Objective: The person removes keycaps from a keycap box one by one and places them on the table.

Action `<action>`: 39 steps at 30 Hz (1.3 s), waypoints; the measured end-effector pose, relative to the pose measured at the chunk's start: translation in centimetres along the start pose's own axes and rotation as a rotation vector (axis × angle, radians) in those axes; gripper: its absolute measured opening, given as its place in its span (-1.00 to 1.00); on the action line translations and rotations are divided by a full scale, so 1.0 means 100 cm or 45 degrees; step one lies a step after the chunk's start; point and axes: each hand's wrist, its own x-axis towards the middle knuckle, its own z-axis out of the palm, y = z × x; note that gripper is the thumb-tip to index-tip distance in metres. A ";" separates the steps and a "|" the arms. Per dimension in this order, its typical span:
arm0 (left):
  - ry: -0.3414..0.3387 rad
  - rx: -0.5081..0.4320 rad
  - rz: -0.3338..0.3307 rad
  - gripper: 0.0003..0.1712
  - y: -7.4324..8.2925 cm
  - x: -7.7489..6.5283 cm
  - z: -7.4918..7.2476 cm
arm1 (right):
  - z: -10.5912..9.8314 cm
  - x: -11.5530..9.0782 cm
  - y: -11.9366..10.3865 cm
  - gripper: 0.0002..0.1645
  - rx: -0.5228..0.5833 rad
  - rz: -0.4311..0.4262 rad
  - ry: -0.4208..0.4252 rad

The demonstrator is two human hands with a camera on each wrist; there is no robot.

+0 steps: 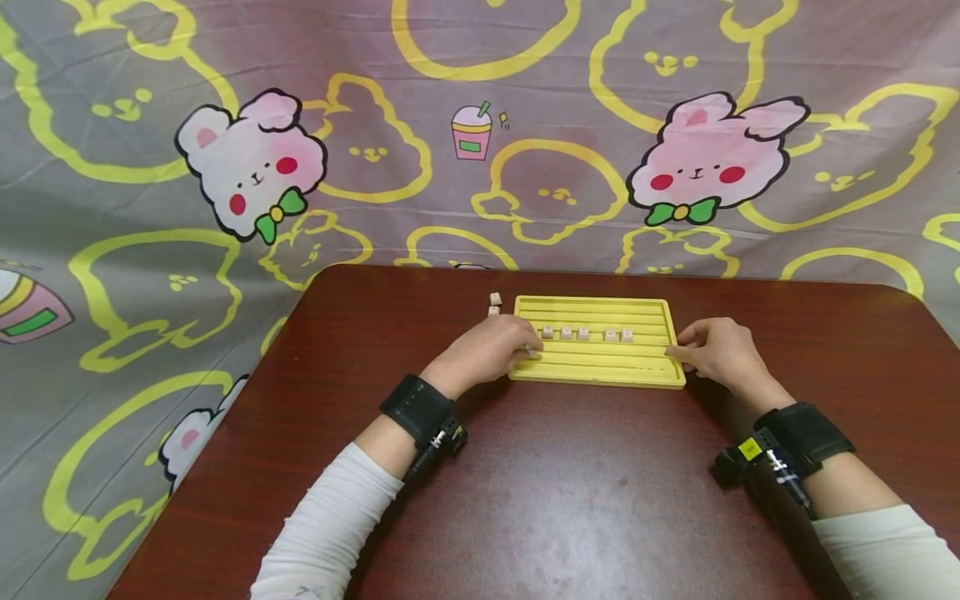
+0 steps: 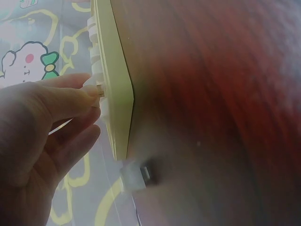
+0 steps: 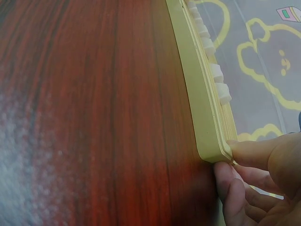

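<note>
A shallow yellow ridged tray [image 1: 600, 373] lies on the table, with several pale keycaps [image 1: 583, 333] standing in a row along one of its grooves. Over the tray's left end, my left hand [image 1: 491, 348] pinches a small pale keycap [image 2: 100, 91] between thumb and fingertips, low against the ridges. My right hand [image 1: 723, 350] grips the tray's right edge. In the right wrist view its thumb lies on the rim by the near corner, and the other fingers curl against the outer side.
Two loose keycaps [image 1: 495, 298] sit on the brown table [image 1: 555, 500] just beyond the tray's left end. A patterned cloth [image 1: 442, 200] hangs behind the table's far edge and down its left side.
</note>
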 end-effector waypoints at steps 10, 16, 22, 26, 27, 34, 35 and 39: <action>0.029 0.024 0.045 -0.92 -0.004 -0.003 -0.005 | -0.002 0.000 0.000 -0.57 -0.012 -0.003 -0.006; 0.024 0.038 0.016 -0.95 -0.005 -0.006 -0.007 | -0.003 0.001 -0.001 -0.57 -0.013 -0.003 -0.008; 0.022 0.026 -0.009 -0.87 -0.005 -0.011 -0.010 | -0.003 0.001 0.000 -0.59 -0.017 -0.006 -0.012; 0.025 0.015 -0.025 -0.82 -0.005 -0.015 -0.013 | -0.002 0.001 0.000 -0.58 -0.017 -0.004 -0.015; 0.027 0.012 -0.028 -0.81 -0.005 -0.016 -0.013 | -0.002 0.001 0.000 -0.58 -0.018 -0.003 -0.015; 0.028 0.024 -0.020 -0.77 -0.006 -0.019 -0.014 | -0.001 0.000 0.000 -0.58 -0.025 -0.001 -0.010; 0.028 0.028 -0.020 -0.76 -0.006 -0.020 -0.015 | -0.001 -0.001 0.001 -0.57 -0.024 -0.002 -0.011; 0.040 0.040 -0.022 -0.76 -0.008 -0.021 -0.016 | -0.001 -0.001 0.000 -0.57 -0.023 -0.005 -0.009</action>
